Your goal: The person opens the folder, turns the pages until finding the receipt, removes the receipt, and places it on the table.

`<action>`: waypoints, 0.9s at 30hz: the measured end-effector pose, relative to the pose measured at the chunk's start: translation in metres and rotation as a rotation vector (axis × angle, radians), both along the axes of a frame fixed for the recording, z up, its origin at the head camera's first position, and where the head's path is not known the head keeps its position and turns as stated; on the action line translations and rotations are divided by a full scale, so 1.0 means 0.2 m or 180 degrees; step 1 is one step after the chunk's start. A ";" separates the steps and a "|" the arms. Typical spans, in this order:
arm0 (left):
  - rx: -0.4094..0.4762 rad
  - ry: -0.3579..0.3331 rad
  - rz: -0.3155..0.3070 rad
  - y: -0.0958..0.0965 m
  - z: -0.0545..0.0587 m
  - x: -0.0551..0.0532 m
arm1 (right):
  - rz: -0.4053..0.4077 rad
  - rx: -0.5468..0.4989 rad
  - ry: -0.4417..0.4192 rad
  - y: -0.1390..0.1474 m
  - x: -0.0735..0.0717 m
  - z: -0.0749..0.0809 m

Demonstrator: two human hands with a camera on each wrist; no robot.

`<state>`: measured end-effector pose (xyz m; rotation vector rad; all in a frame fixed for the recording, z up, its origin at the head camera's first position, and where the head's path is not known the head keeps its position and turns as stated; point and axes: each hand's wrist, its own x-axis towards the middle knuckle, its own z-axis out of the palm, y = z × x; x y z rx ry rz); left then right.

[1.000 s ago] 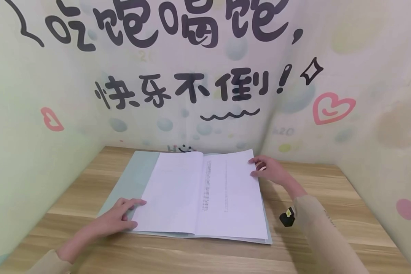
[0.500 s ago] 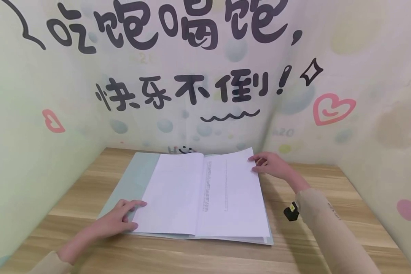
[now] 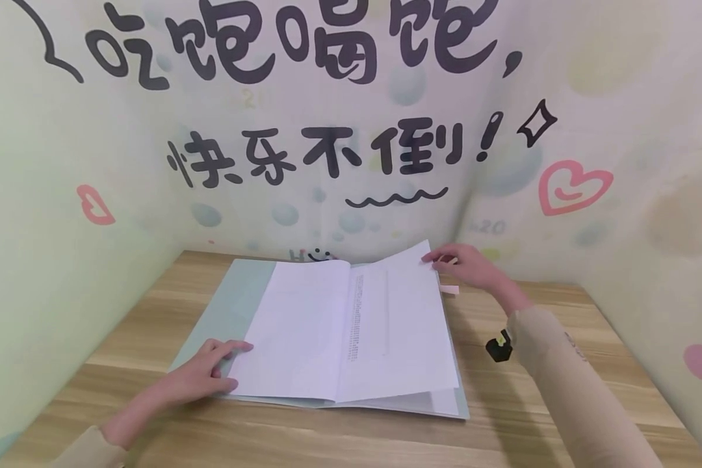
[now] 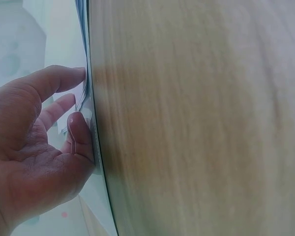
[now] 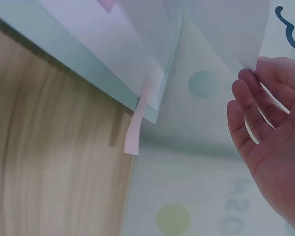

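An open booklet with a pale blue cover (image 3: 225, 309) lies on the table. My left hand (image 3: 195, 377) rests at its lower left, fingertips on the blank left page (image 3: 295, 325), fingers loosely bent. The left wrist view shows that hand (image 4: 34, 132) against the booklet's edge. Between thumb and fingertips, my right hand (image 3: 470, 265) pinches the far outer corner of the printed right page (image 3: 412, 325), which is lifted and tilted. In the right wrist view, a pink paper strip (image 5: 133, 132) sticks out from the pages beneath, apart from the right hand (image 5: 275, 118).
The wooden table (image 3: 304, 435) extends around the booklet. A wall (image 3: 269, 224) with large black characters stands right behind it, with side walls left and right. A small black object with a yellow mark (image 3: 498, 348) shows beside the right sleeve.
My right hand has moved up and away with the page corner, lifting the page higher. The pink strip and the sheet beneath now show. The left hand stays in place.
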<state>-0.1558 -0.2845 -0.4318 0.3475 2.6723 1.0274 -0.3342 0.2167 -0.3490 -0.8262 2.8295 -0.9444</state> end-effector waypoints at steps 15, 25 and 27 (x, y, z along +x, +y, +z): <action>0.0001 0.0050 0.0016 0.00 -0.01 0.00 | 0.0060 -0.0199 0.0241 -0.12 -0.06 0.10; -0.0005 0.0060 0.0013 -0.01 -0.03 -0.01 | 0.0128 -0.0140 0.0190 -0.27 -0.10 0.16; 0.0005 0.0048 0.0022 -0.01 -0.03 -0.01 | 0.0143 -0.0144 0.0220 -0.32 -0.11 0.17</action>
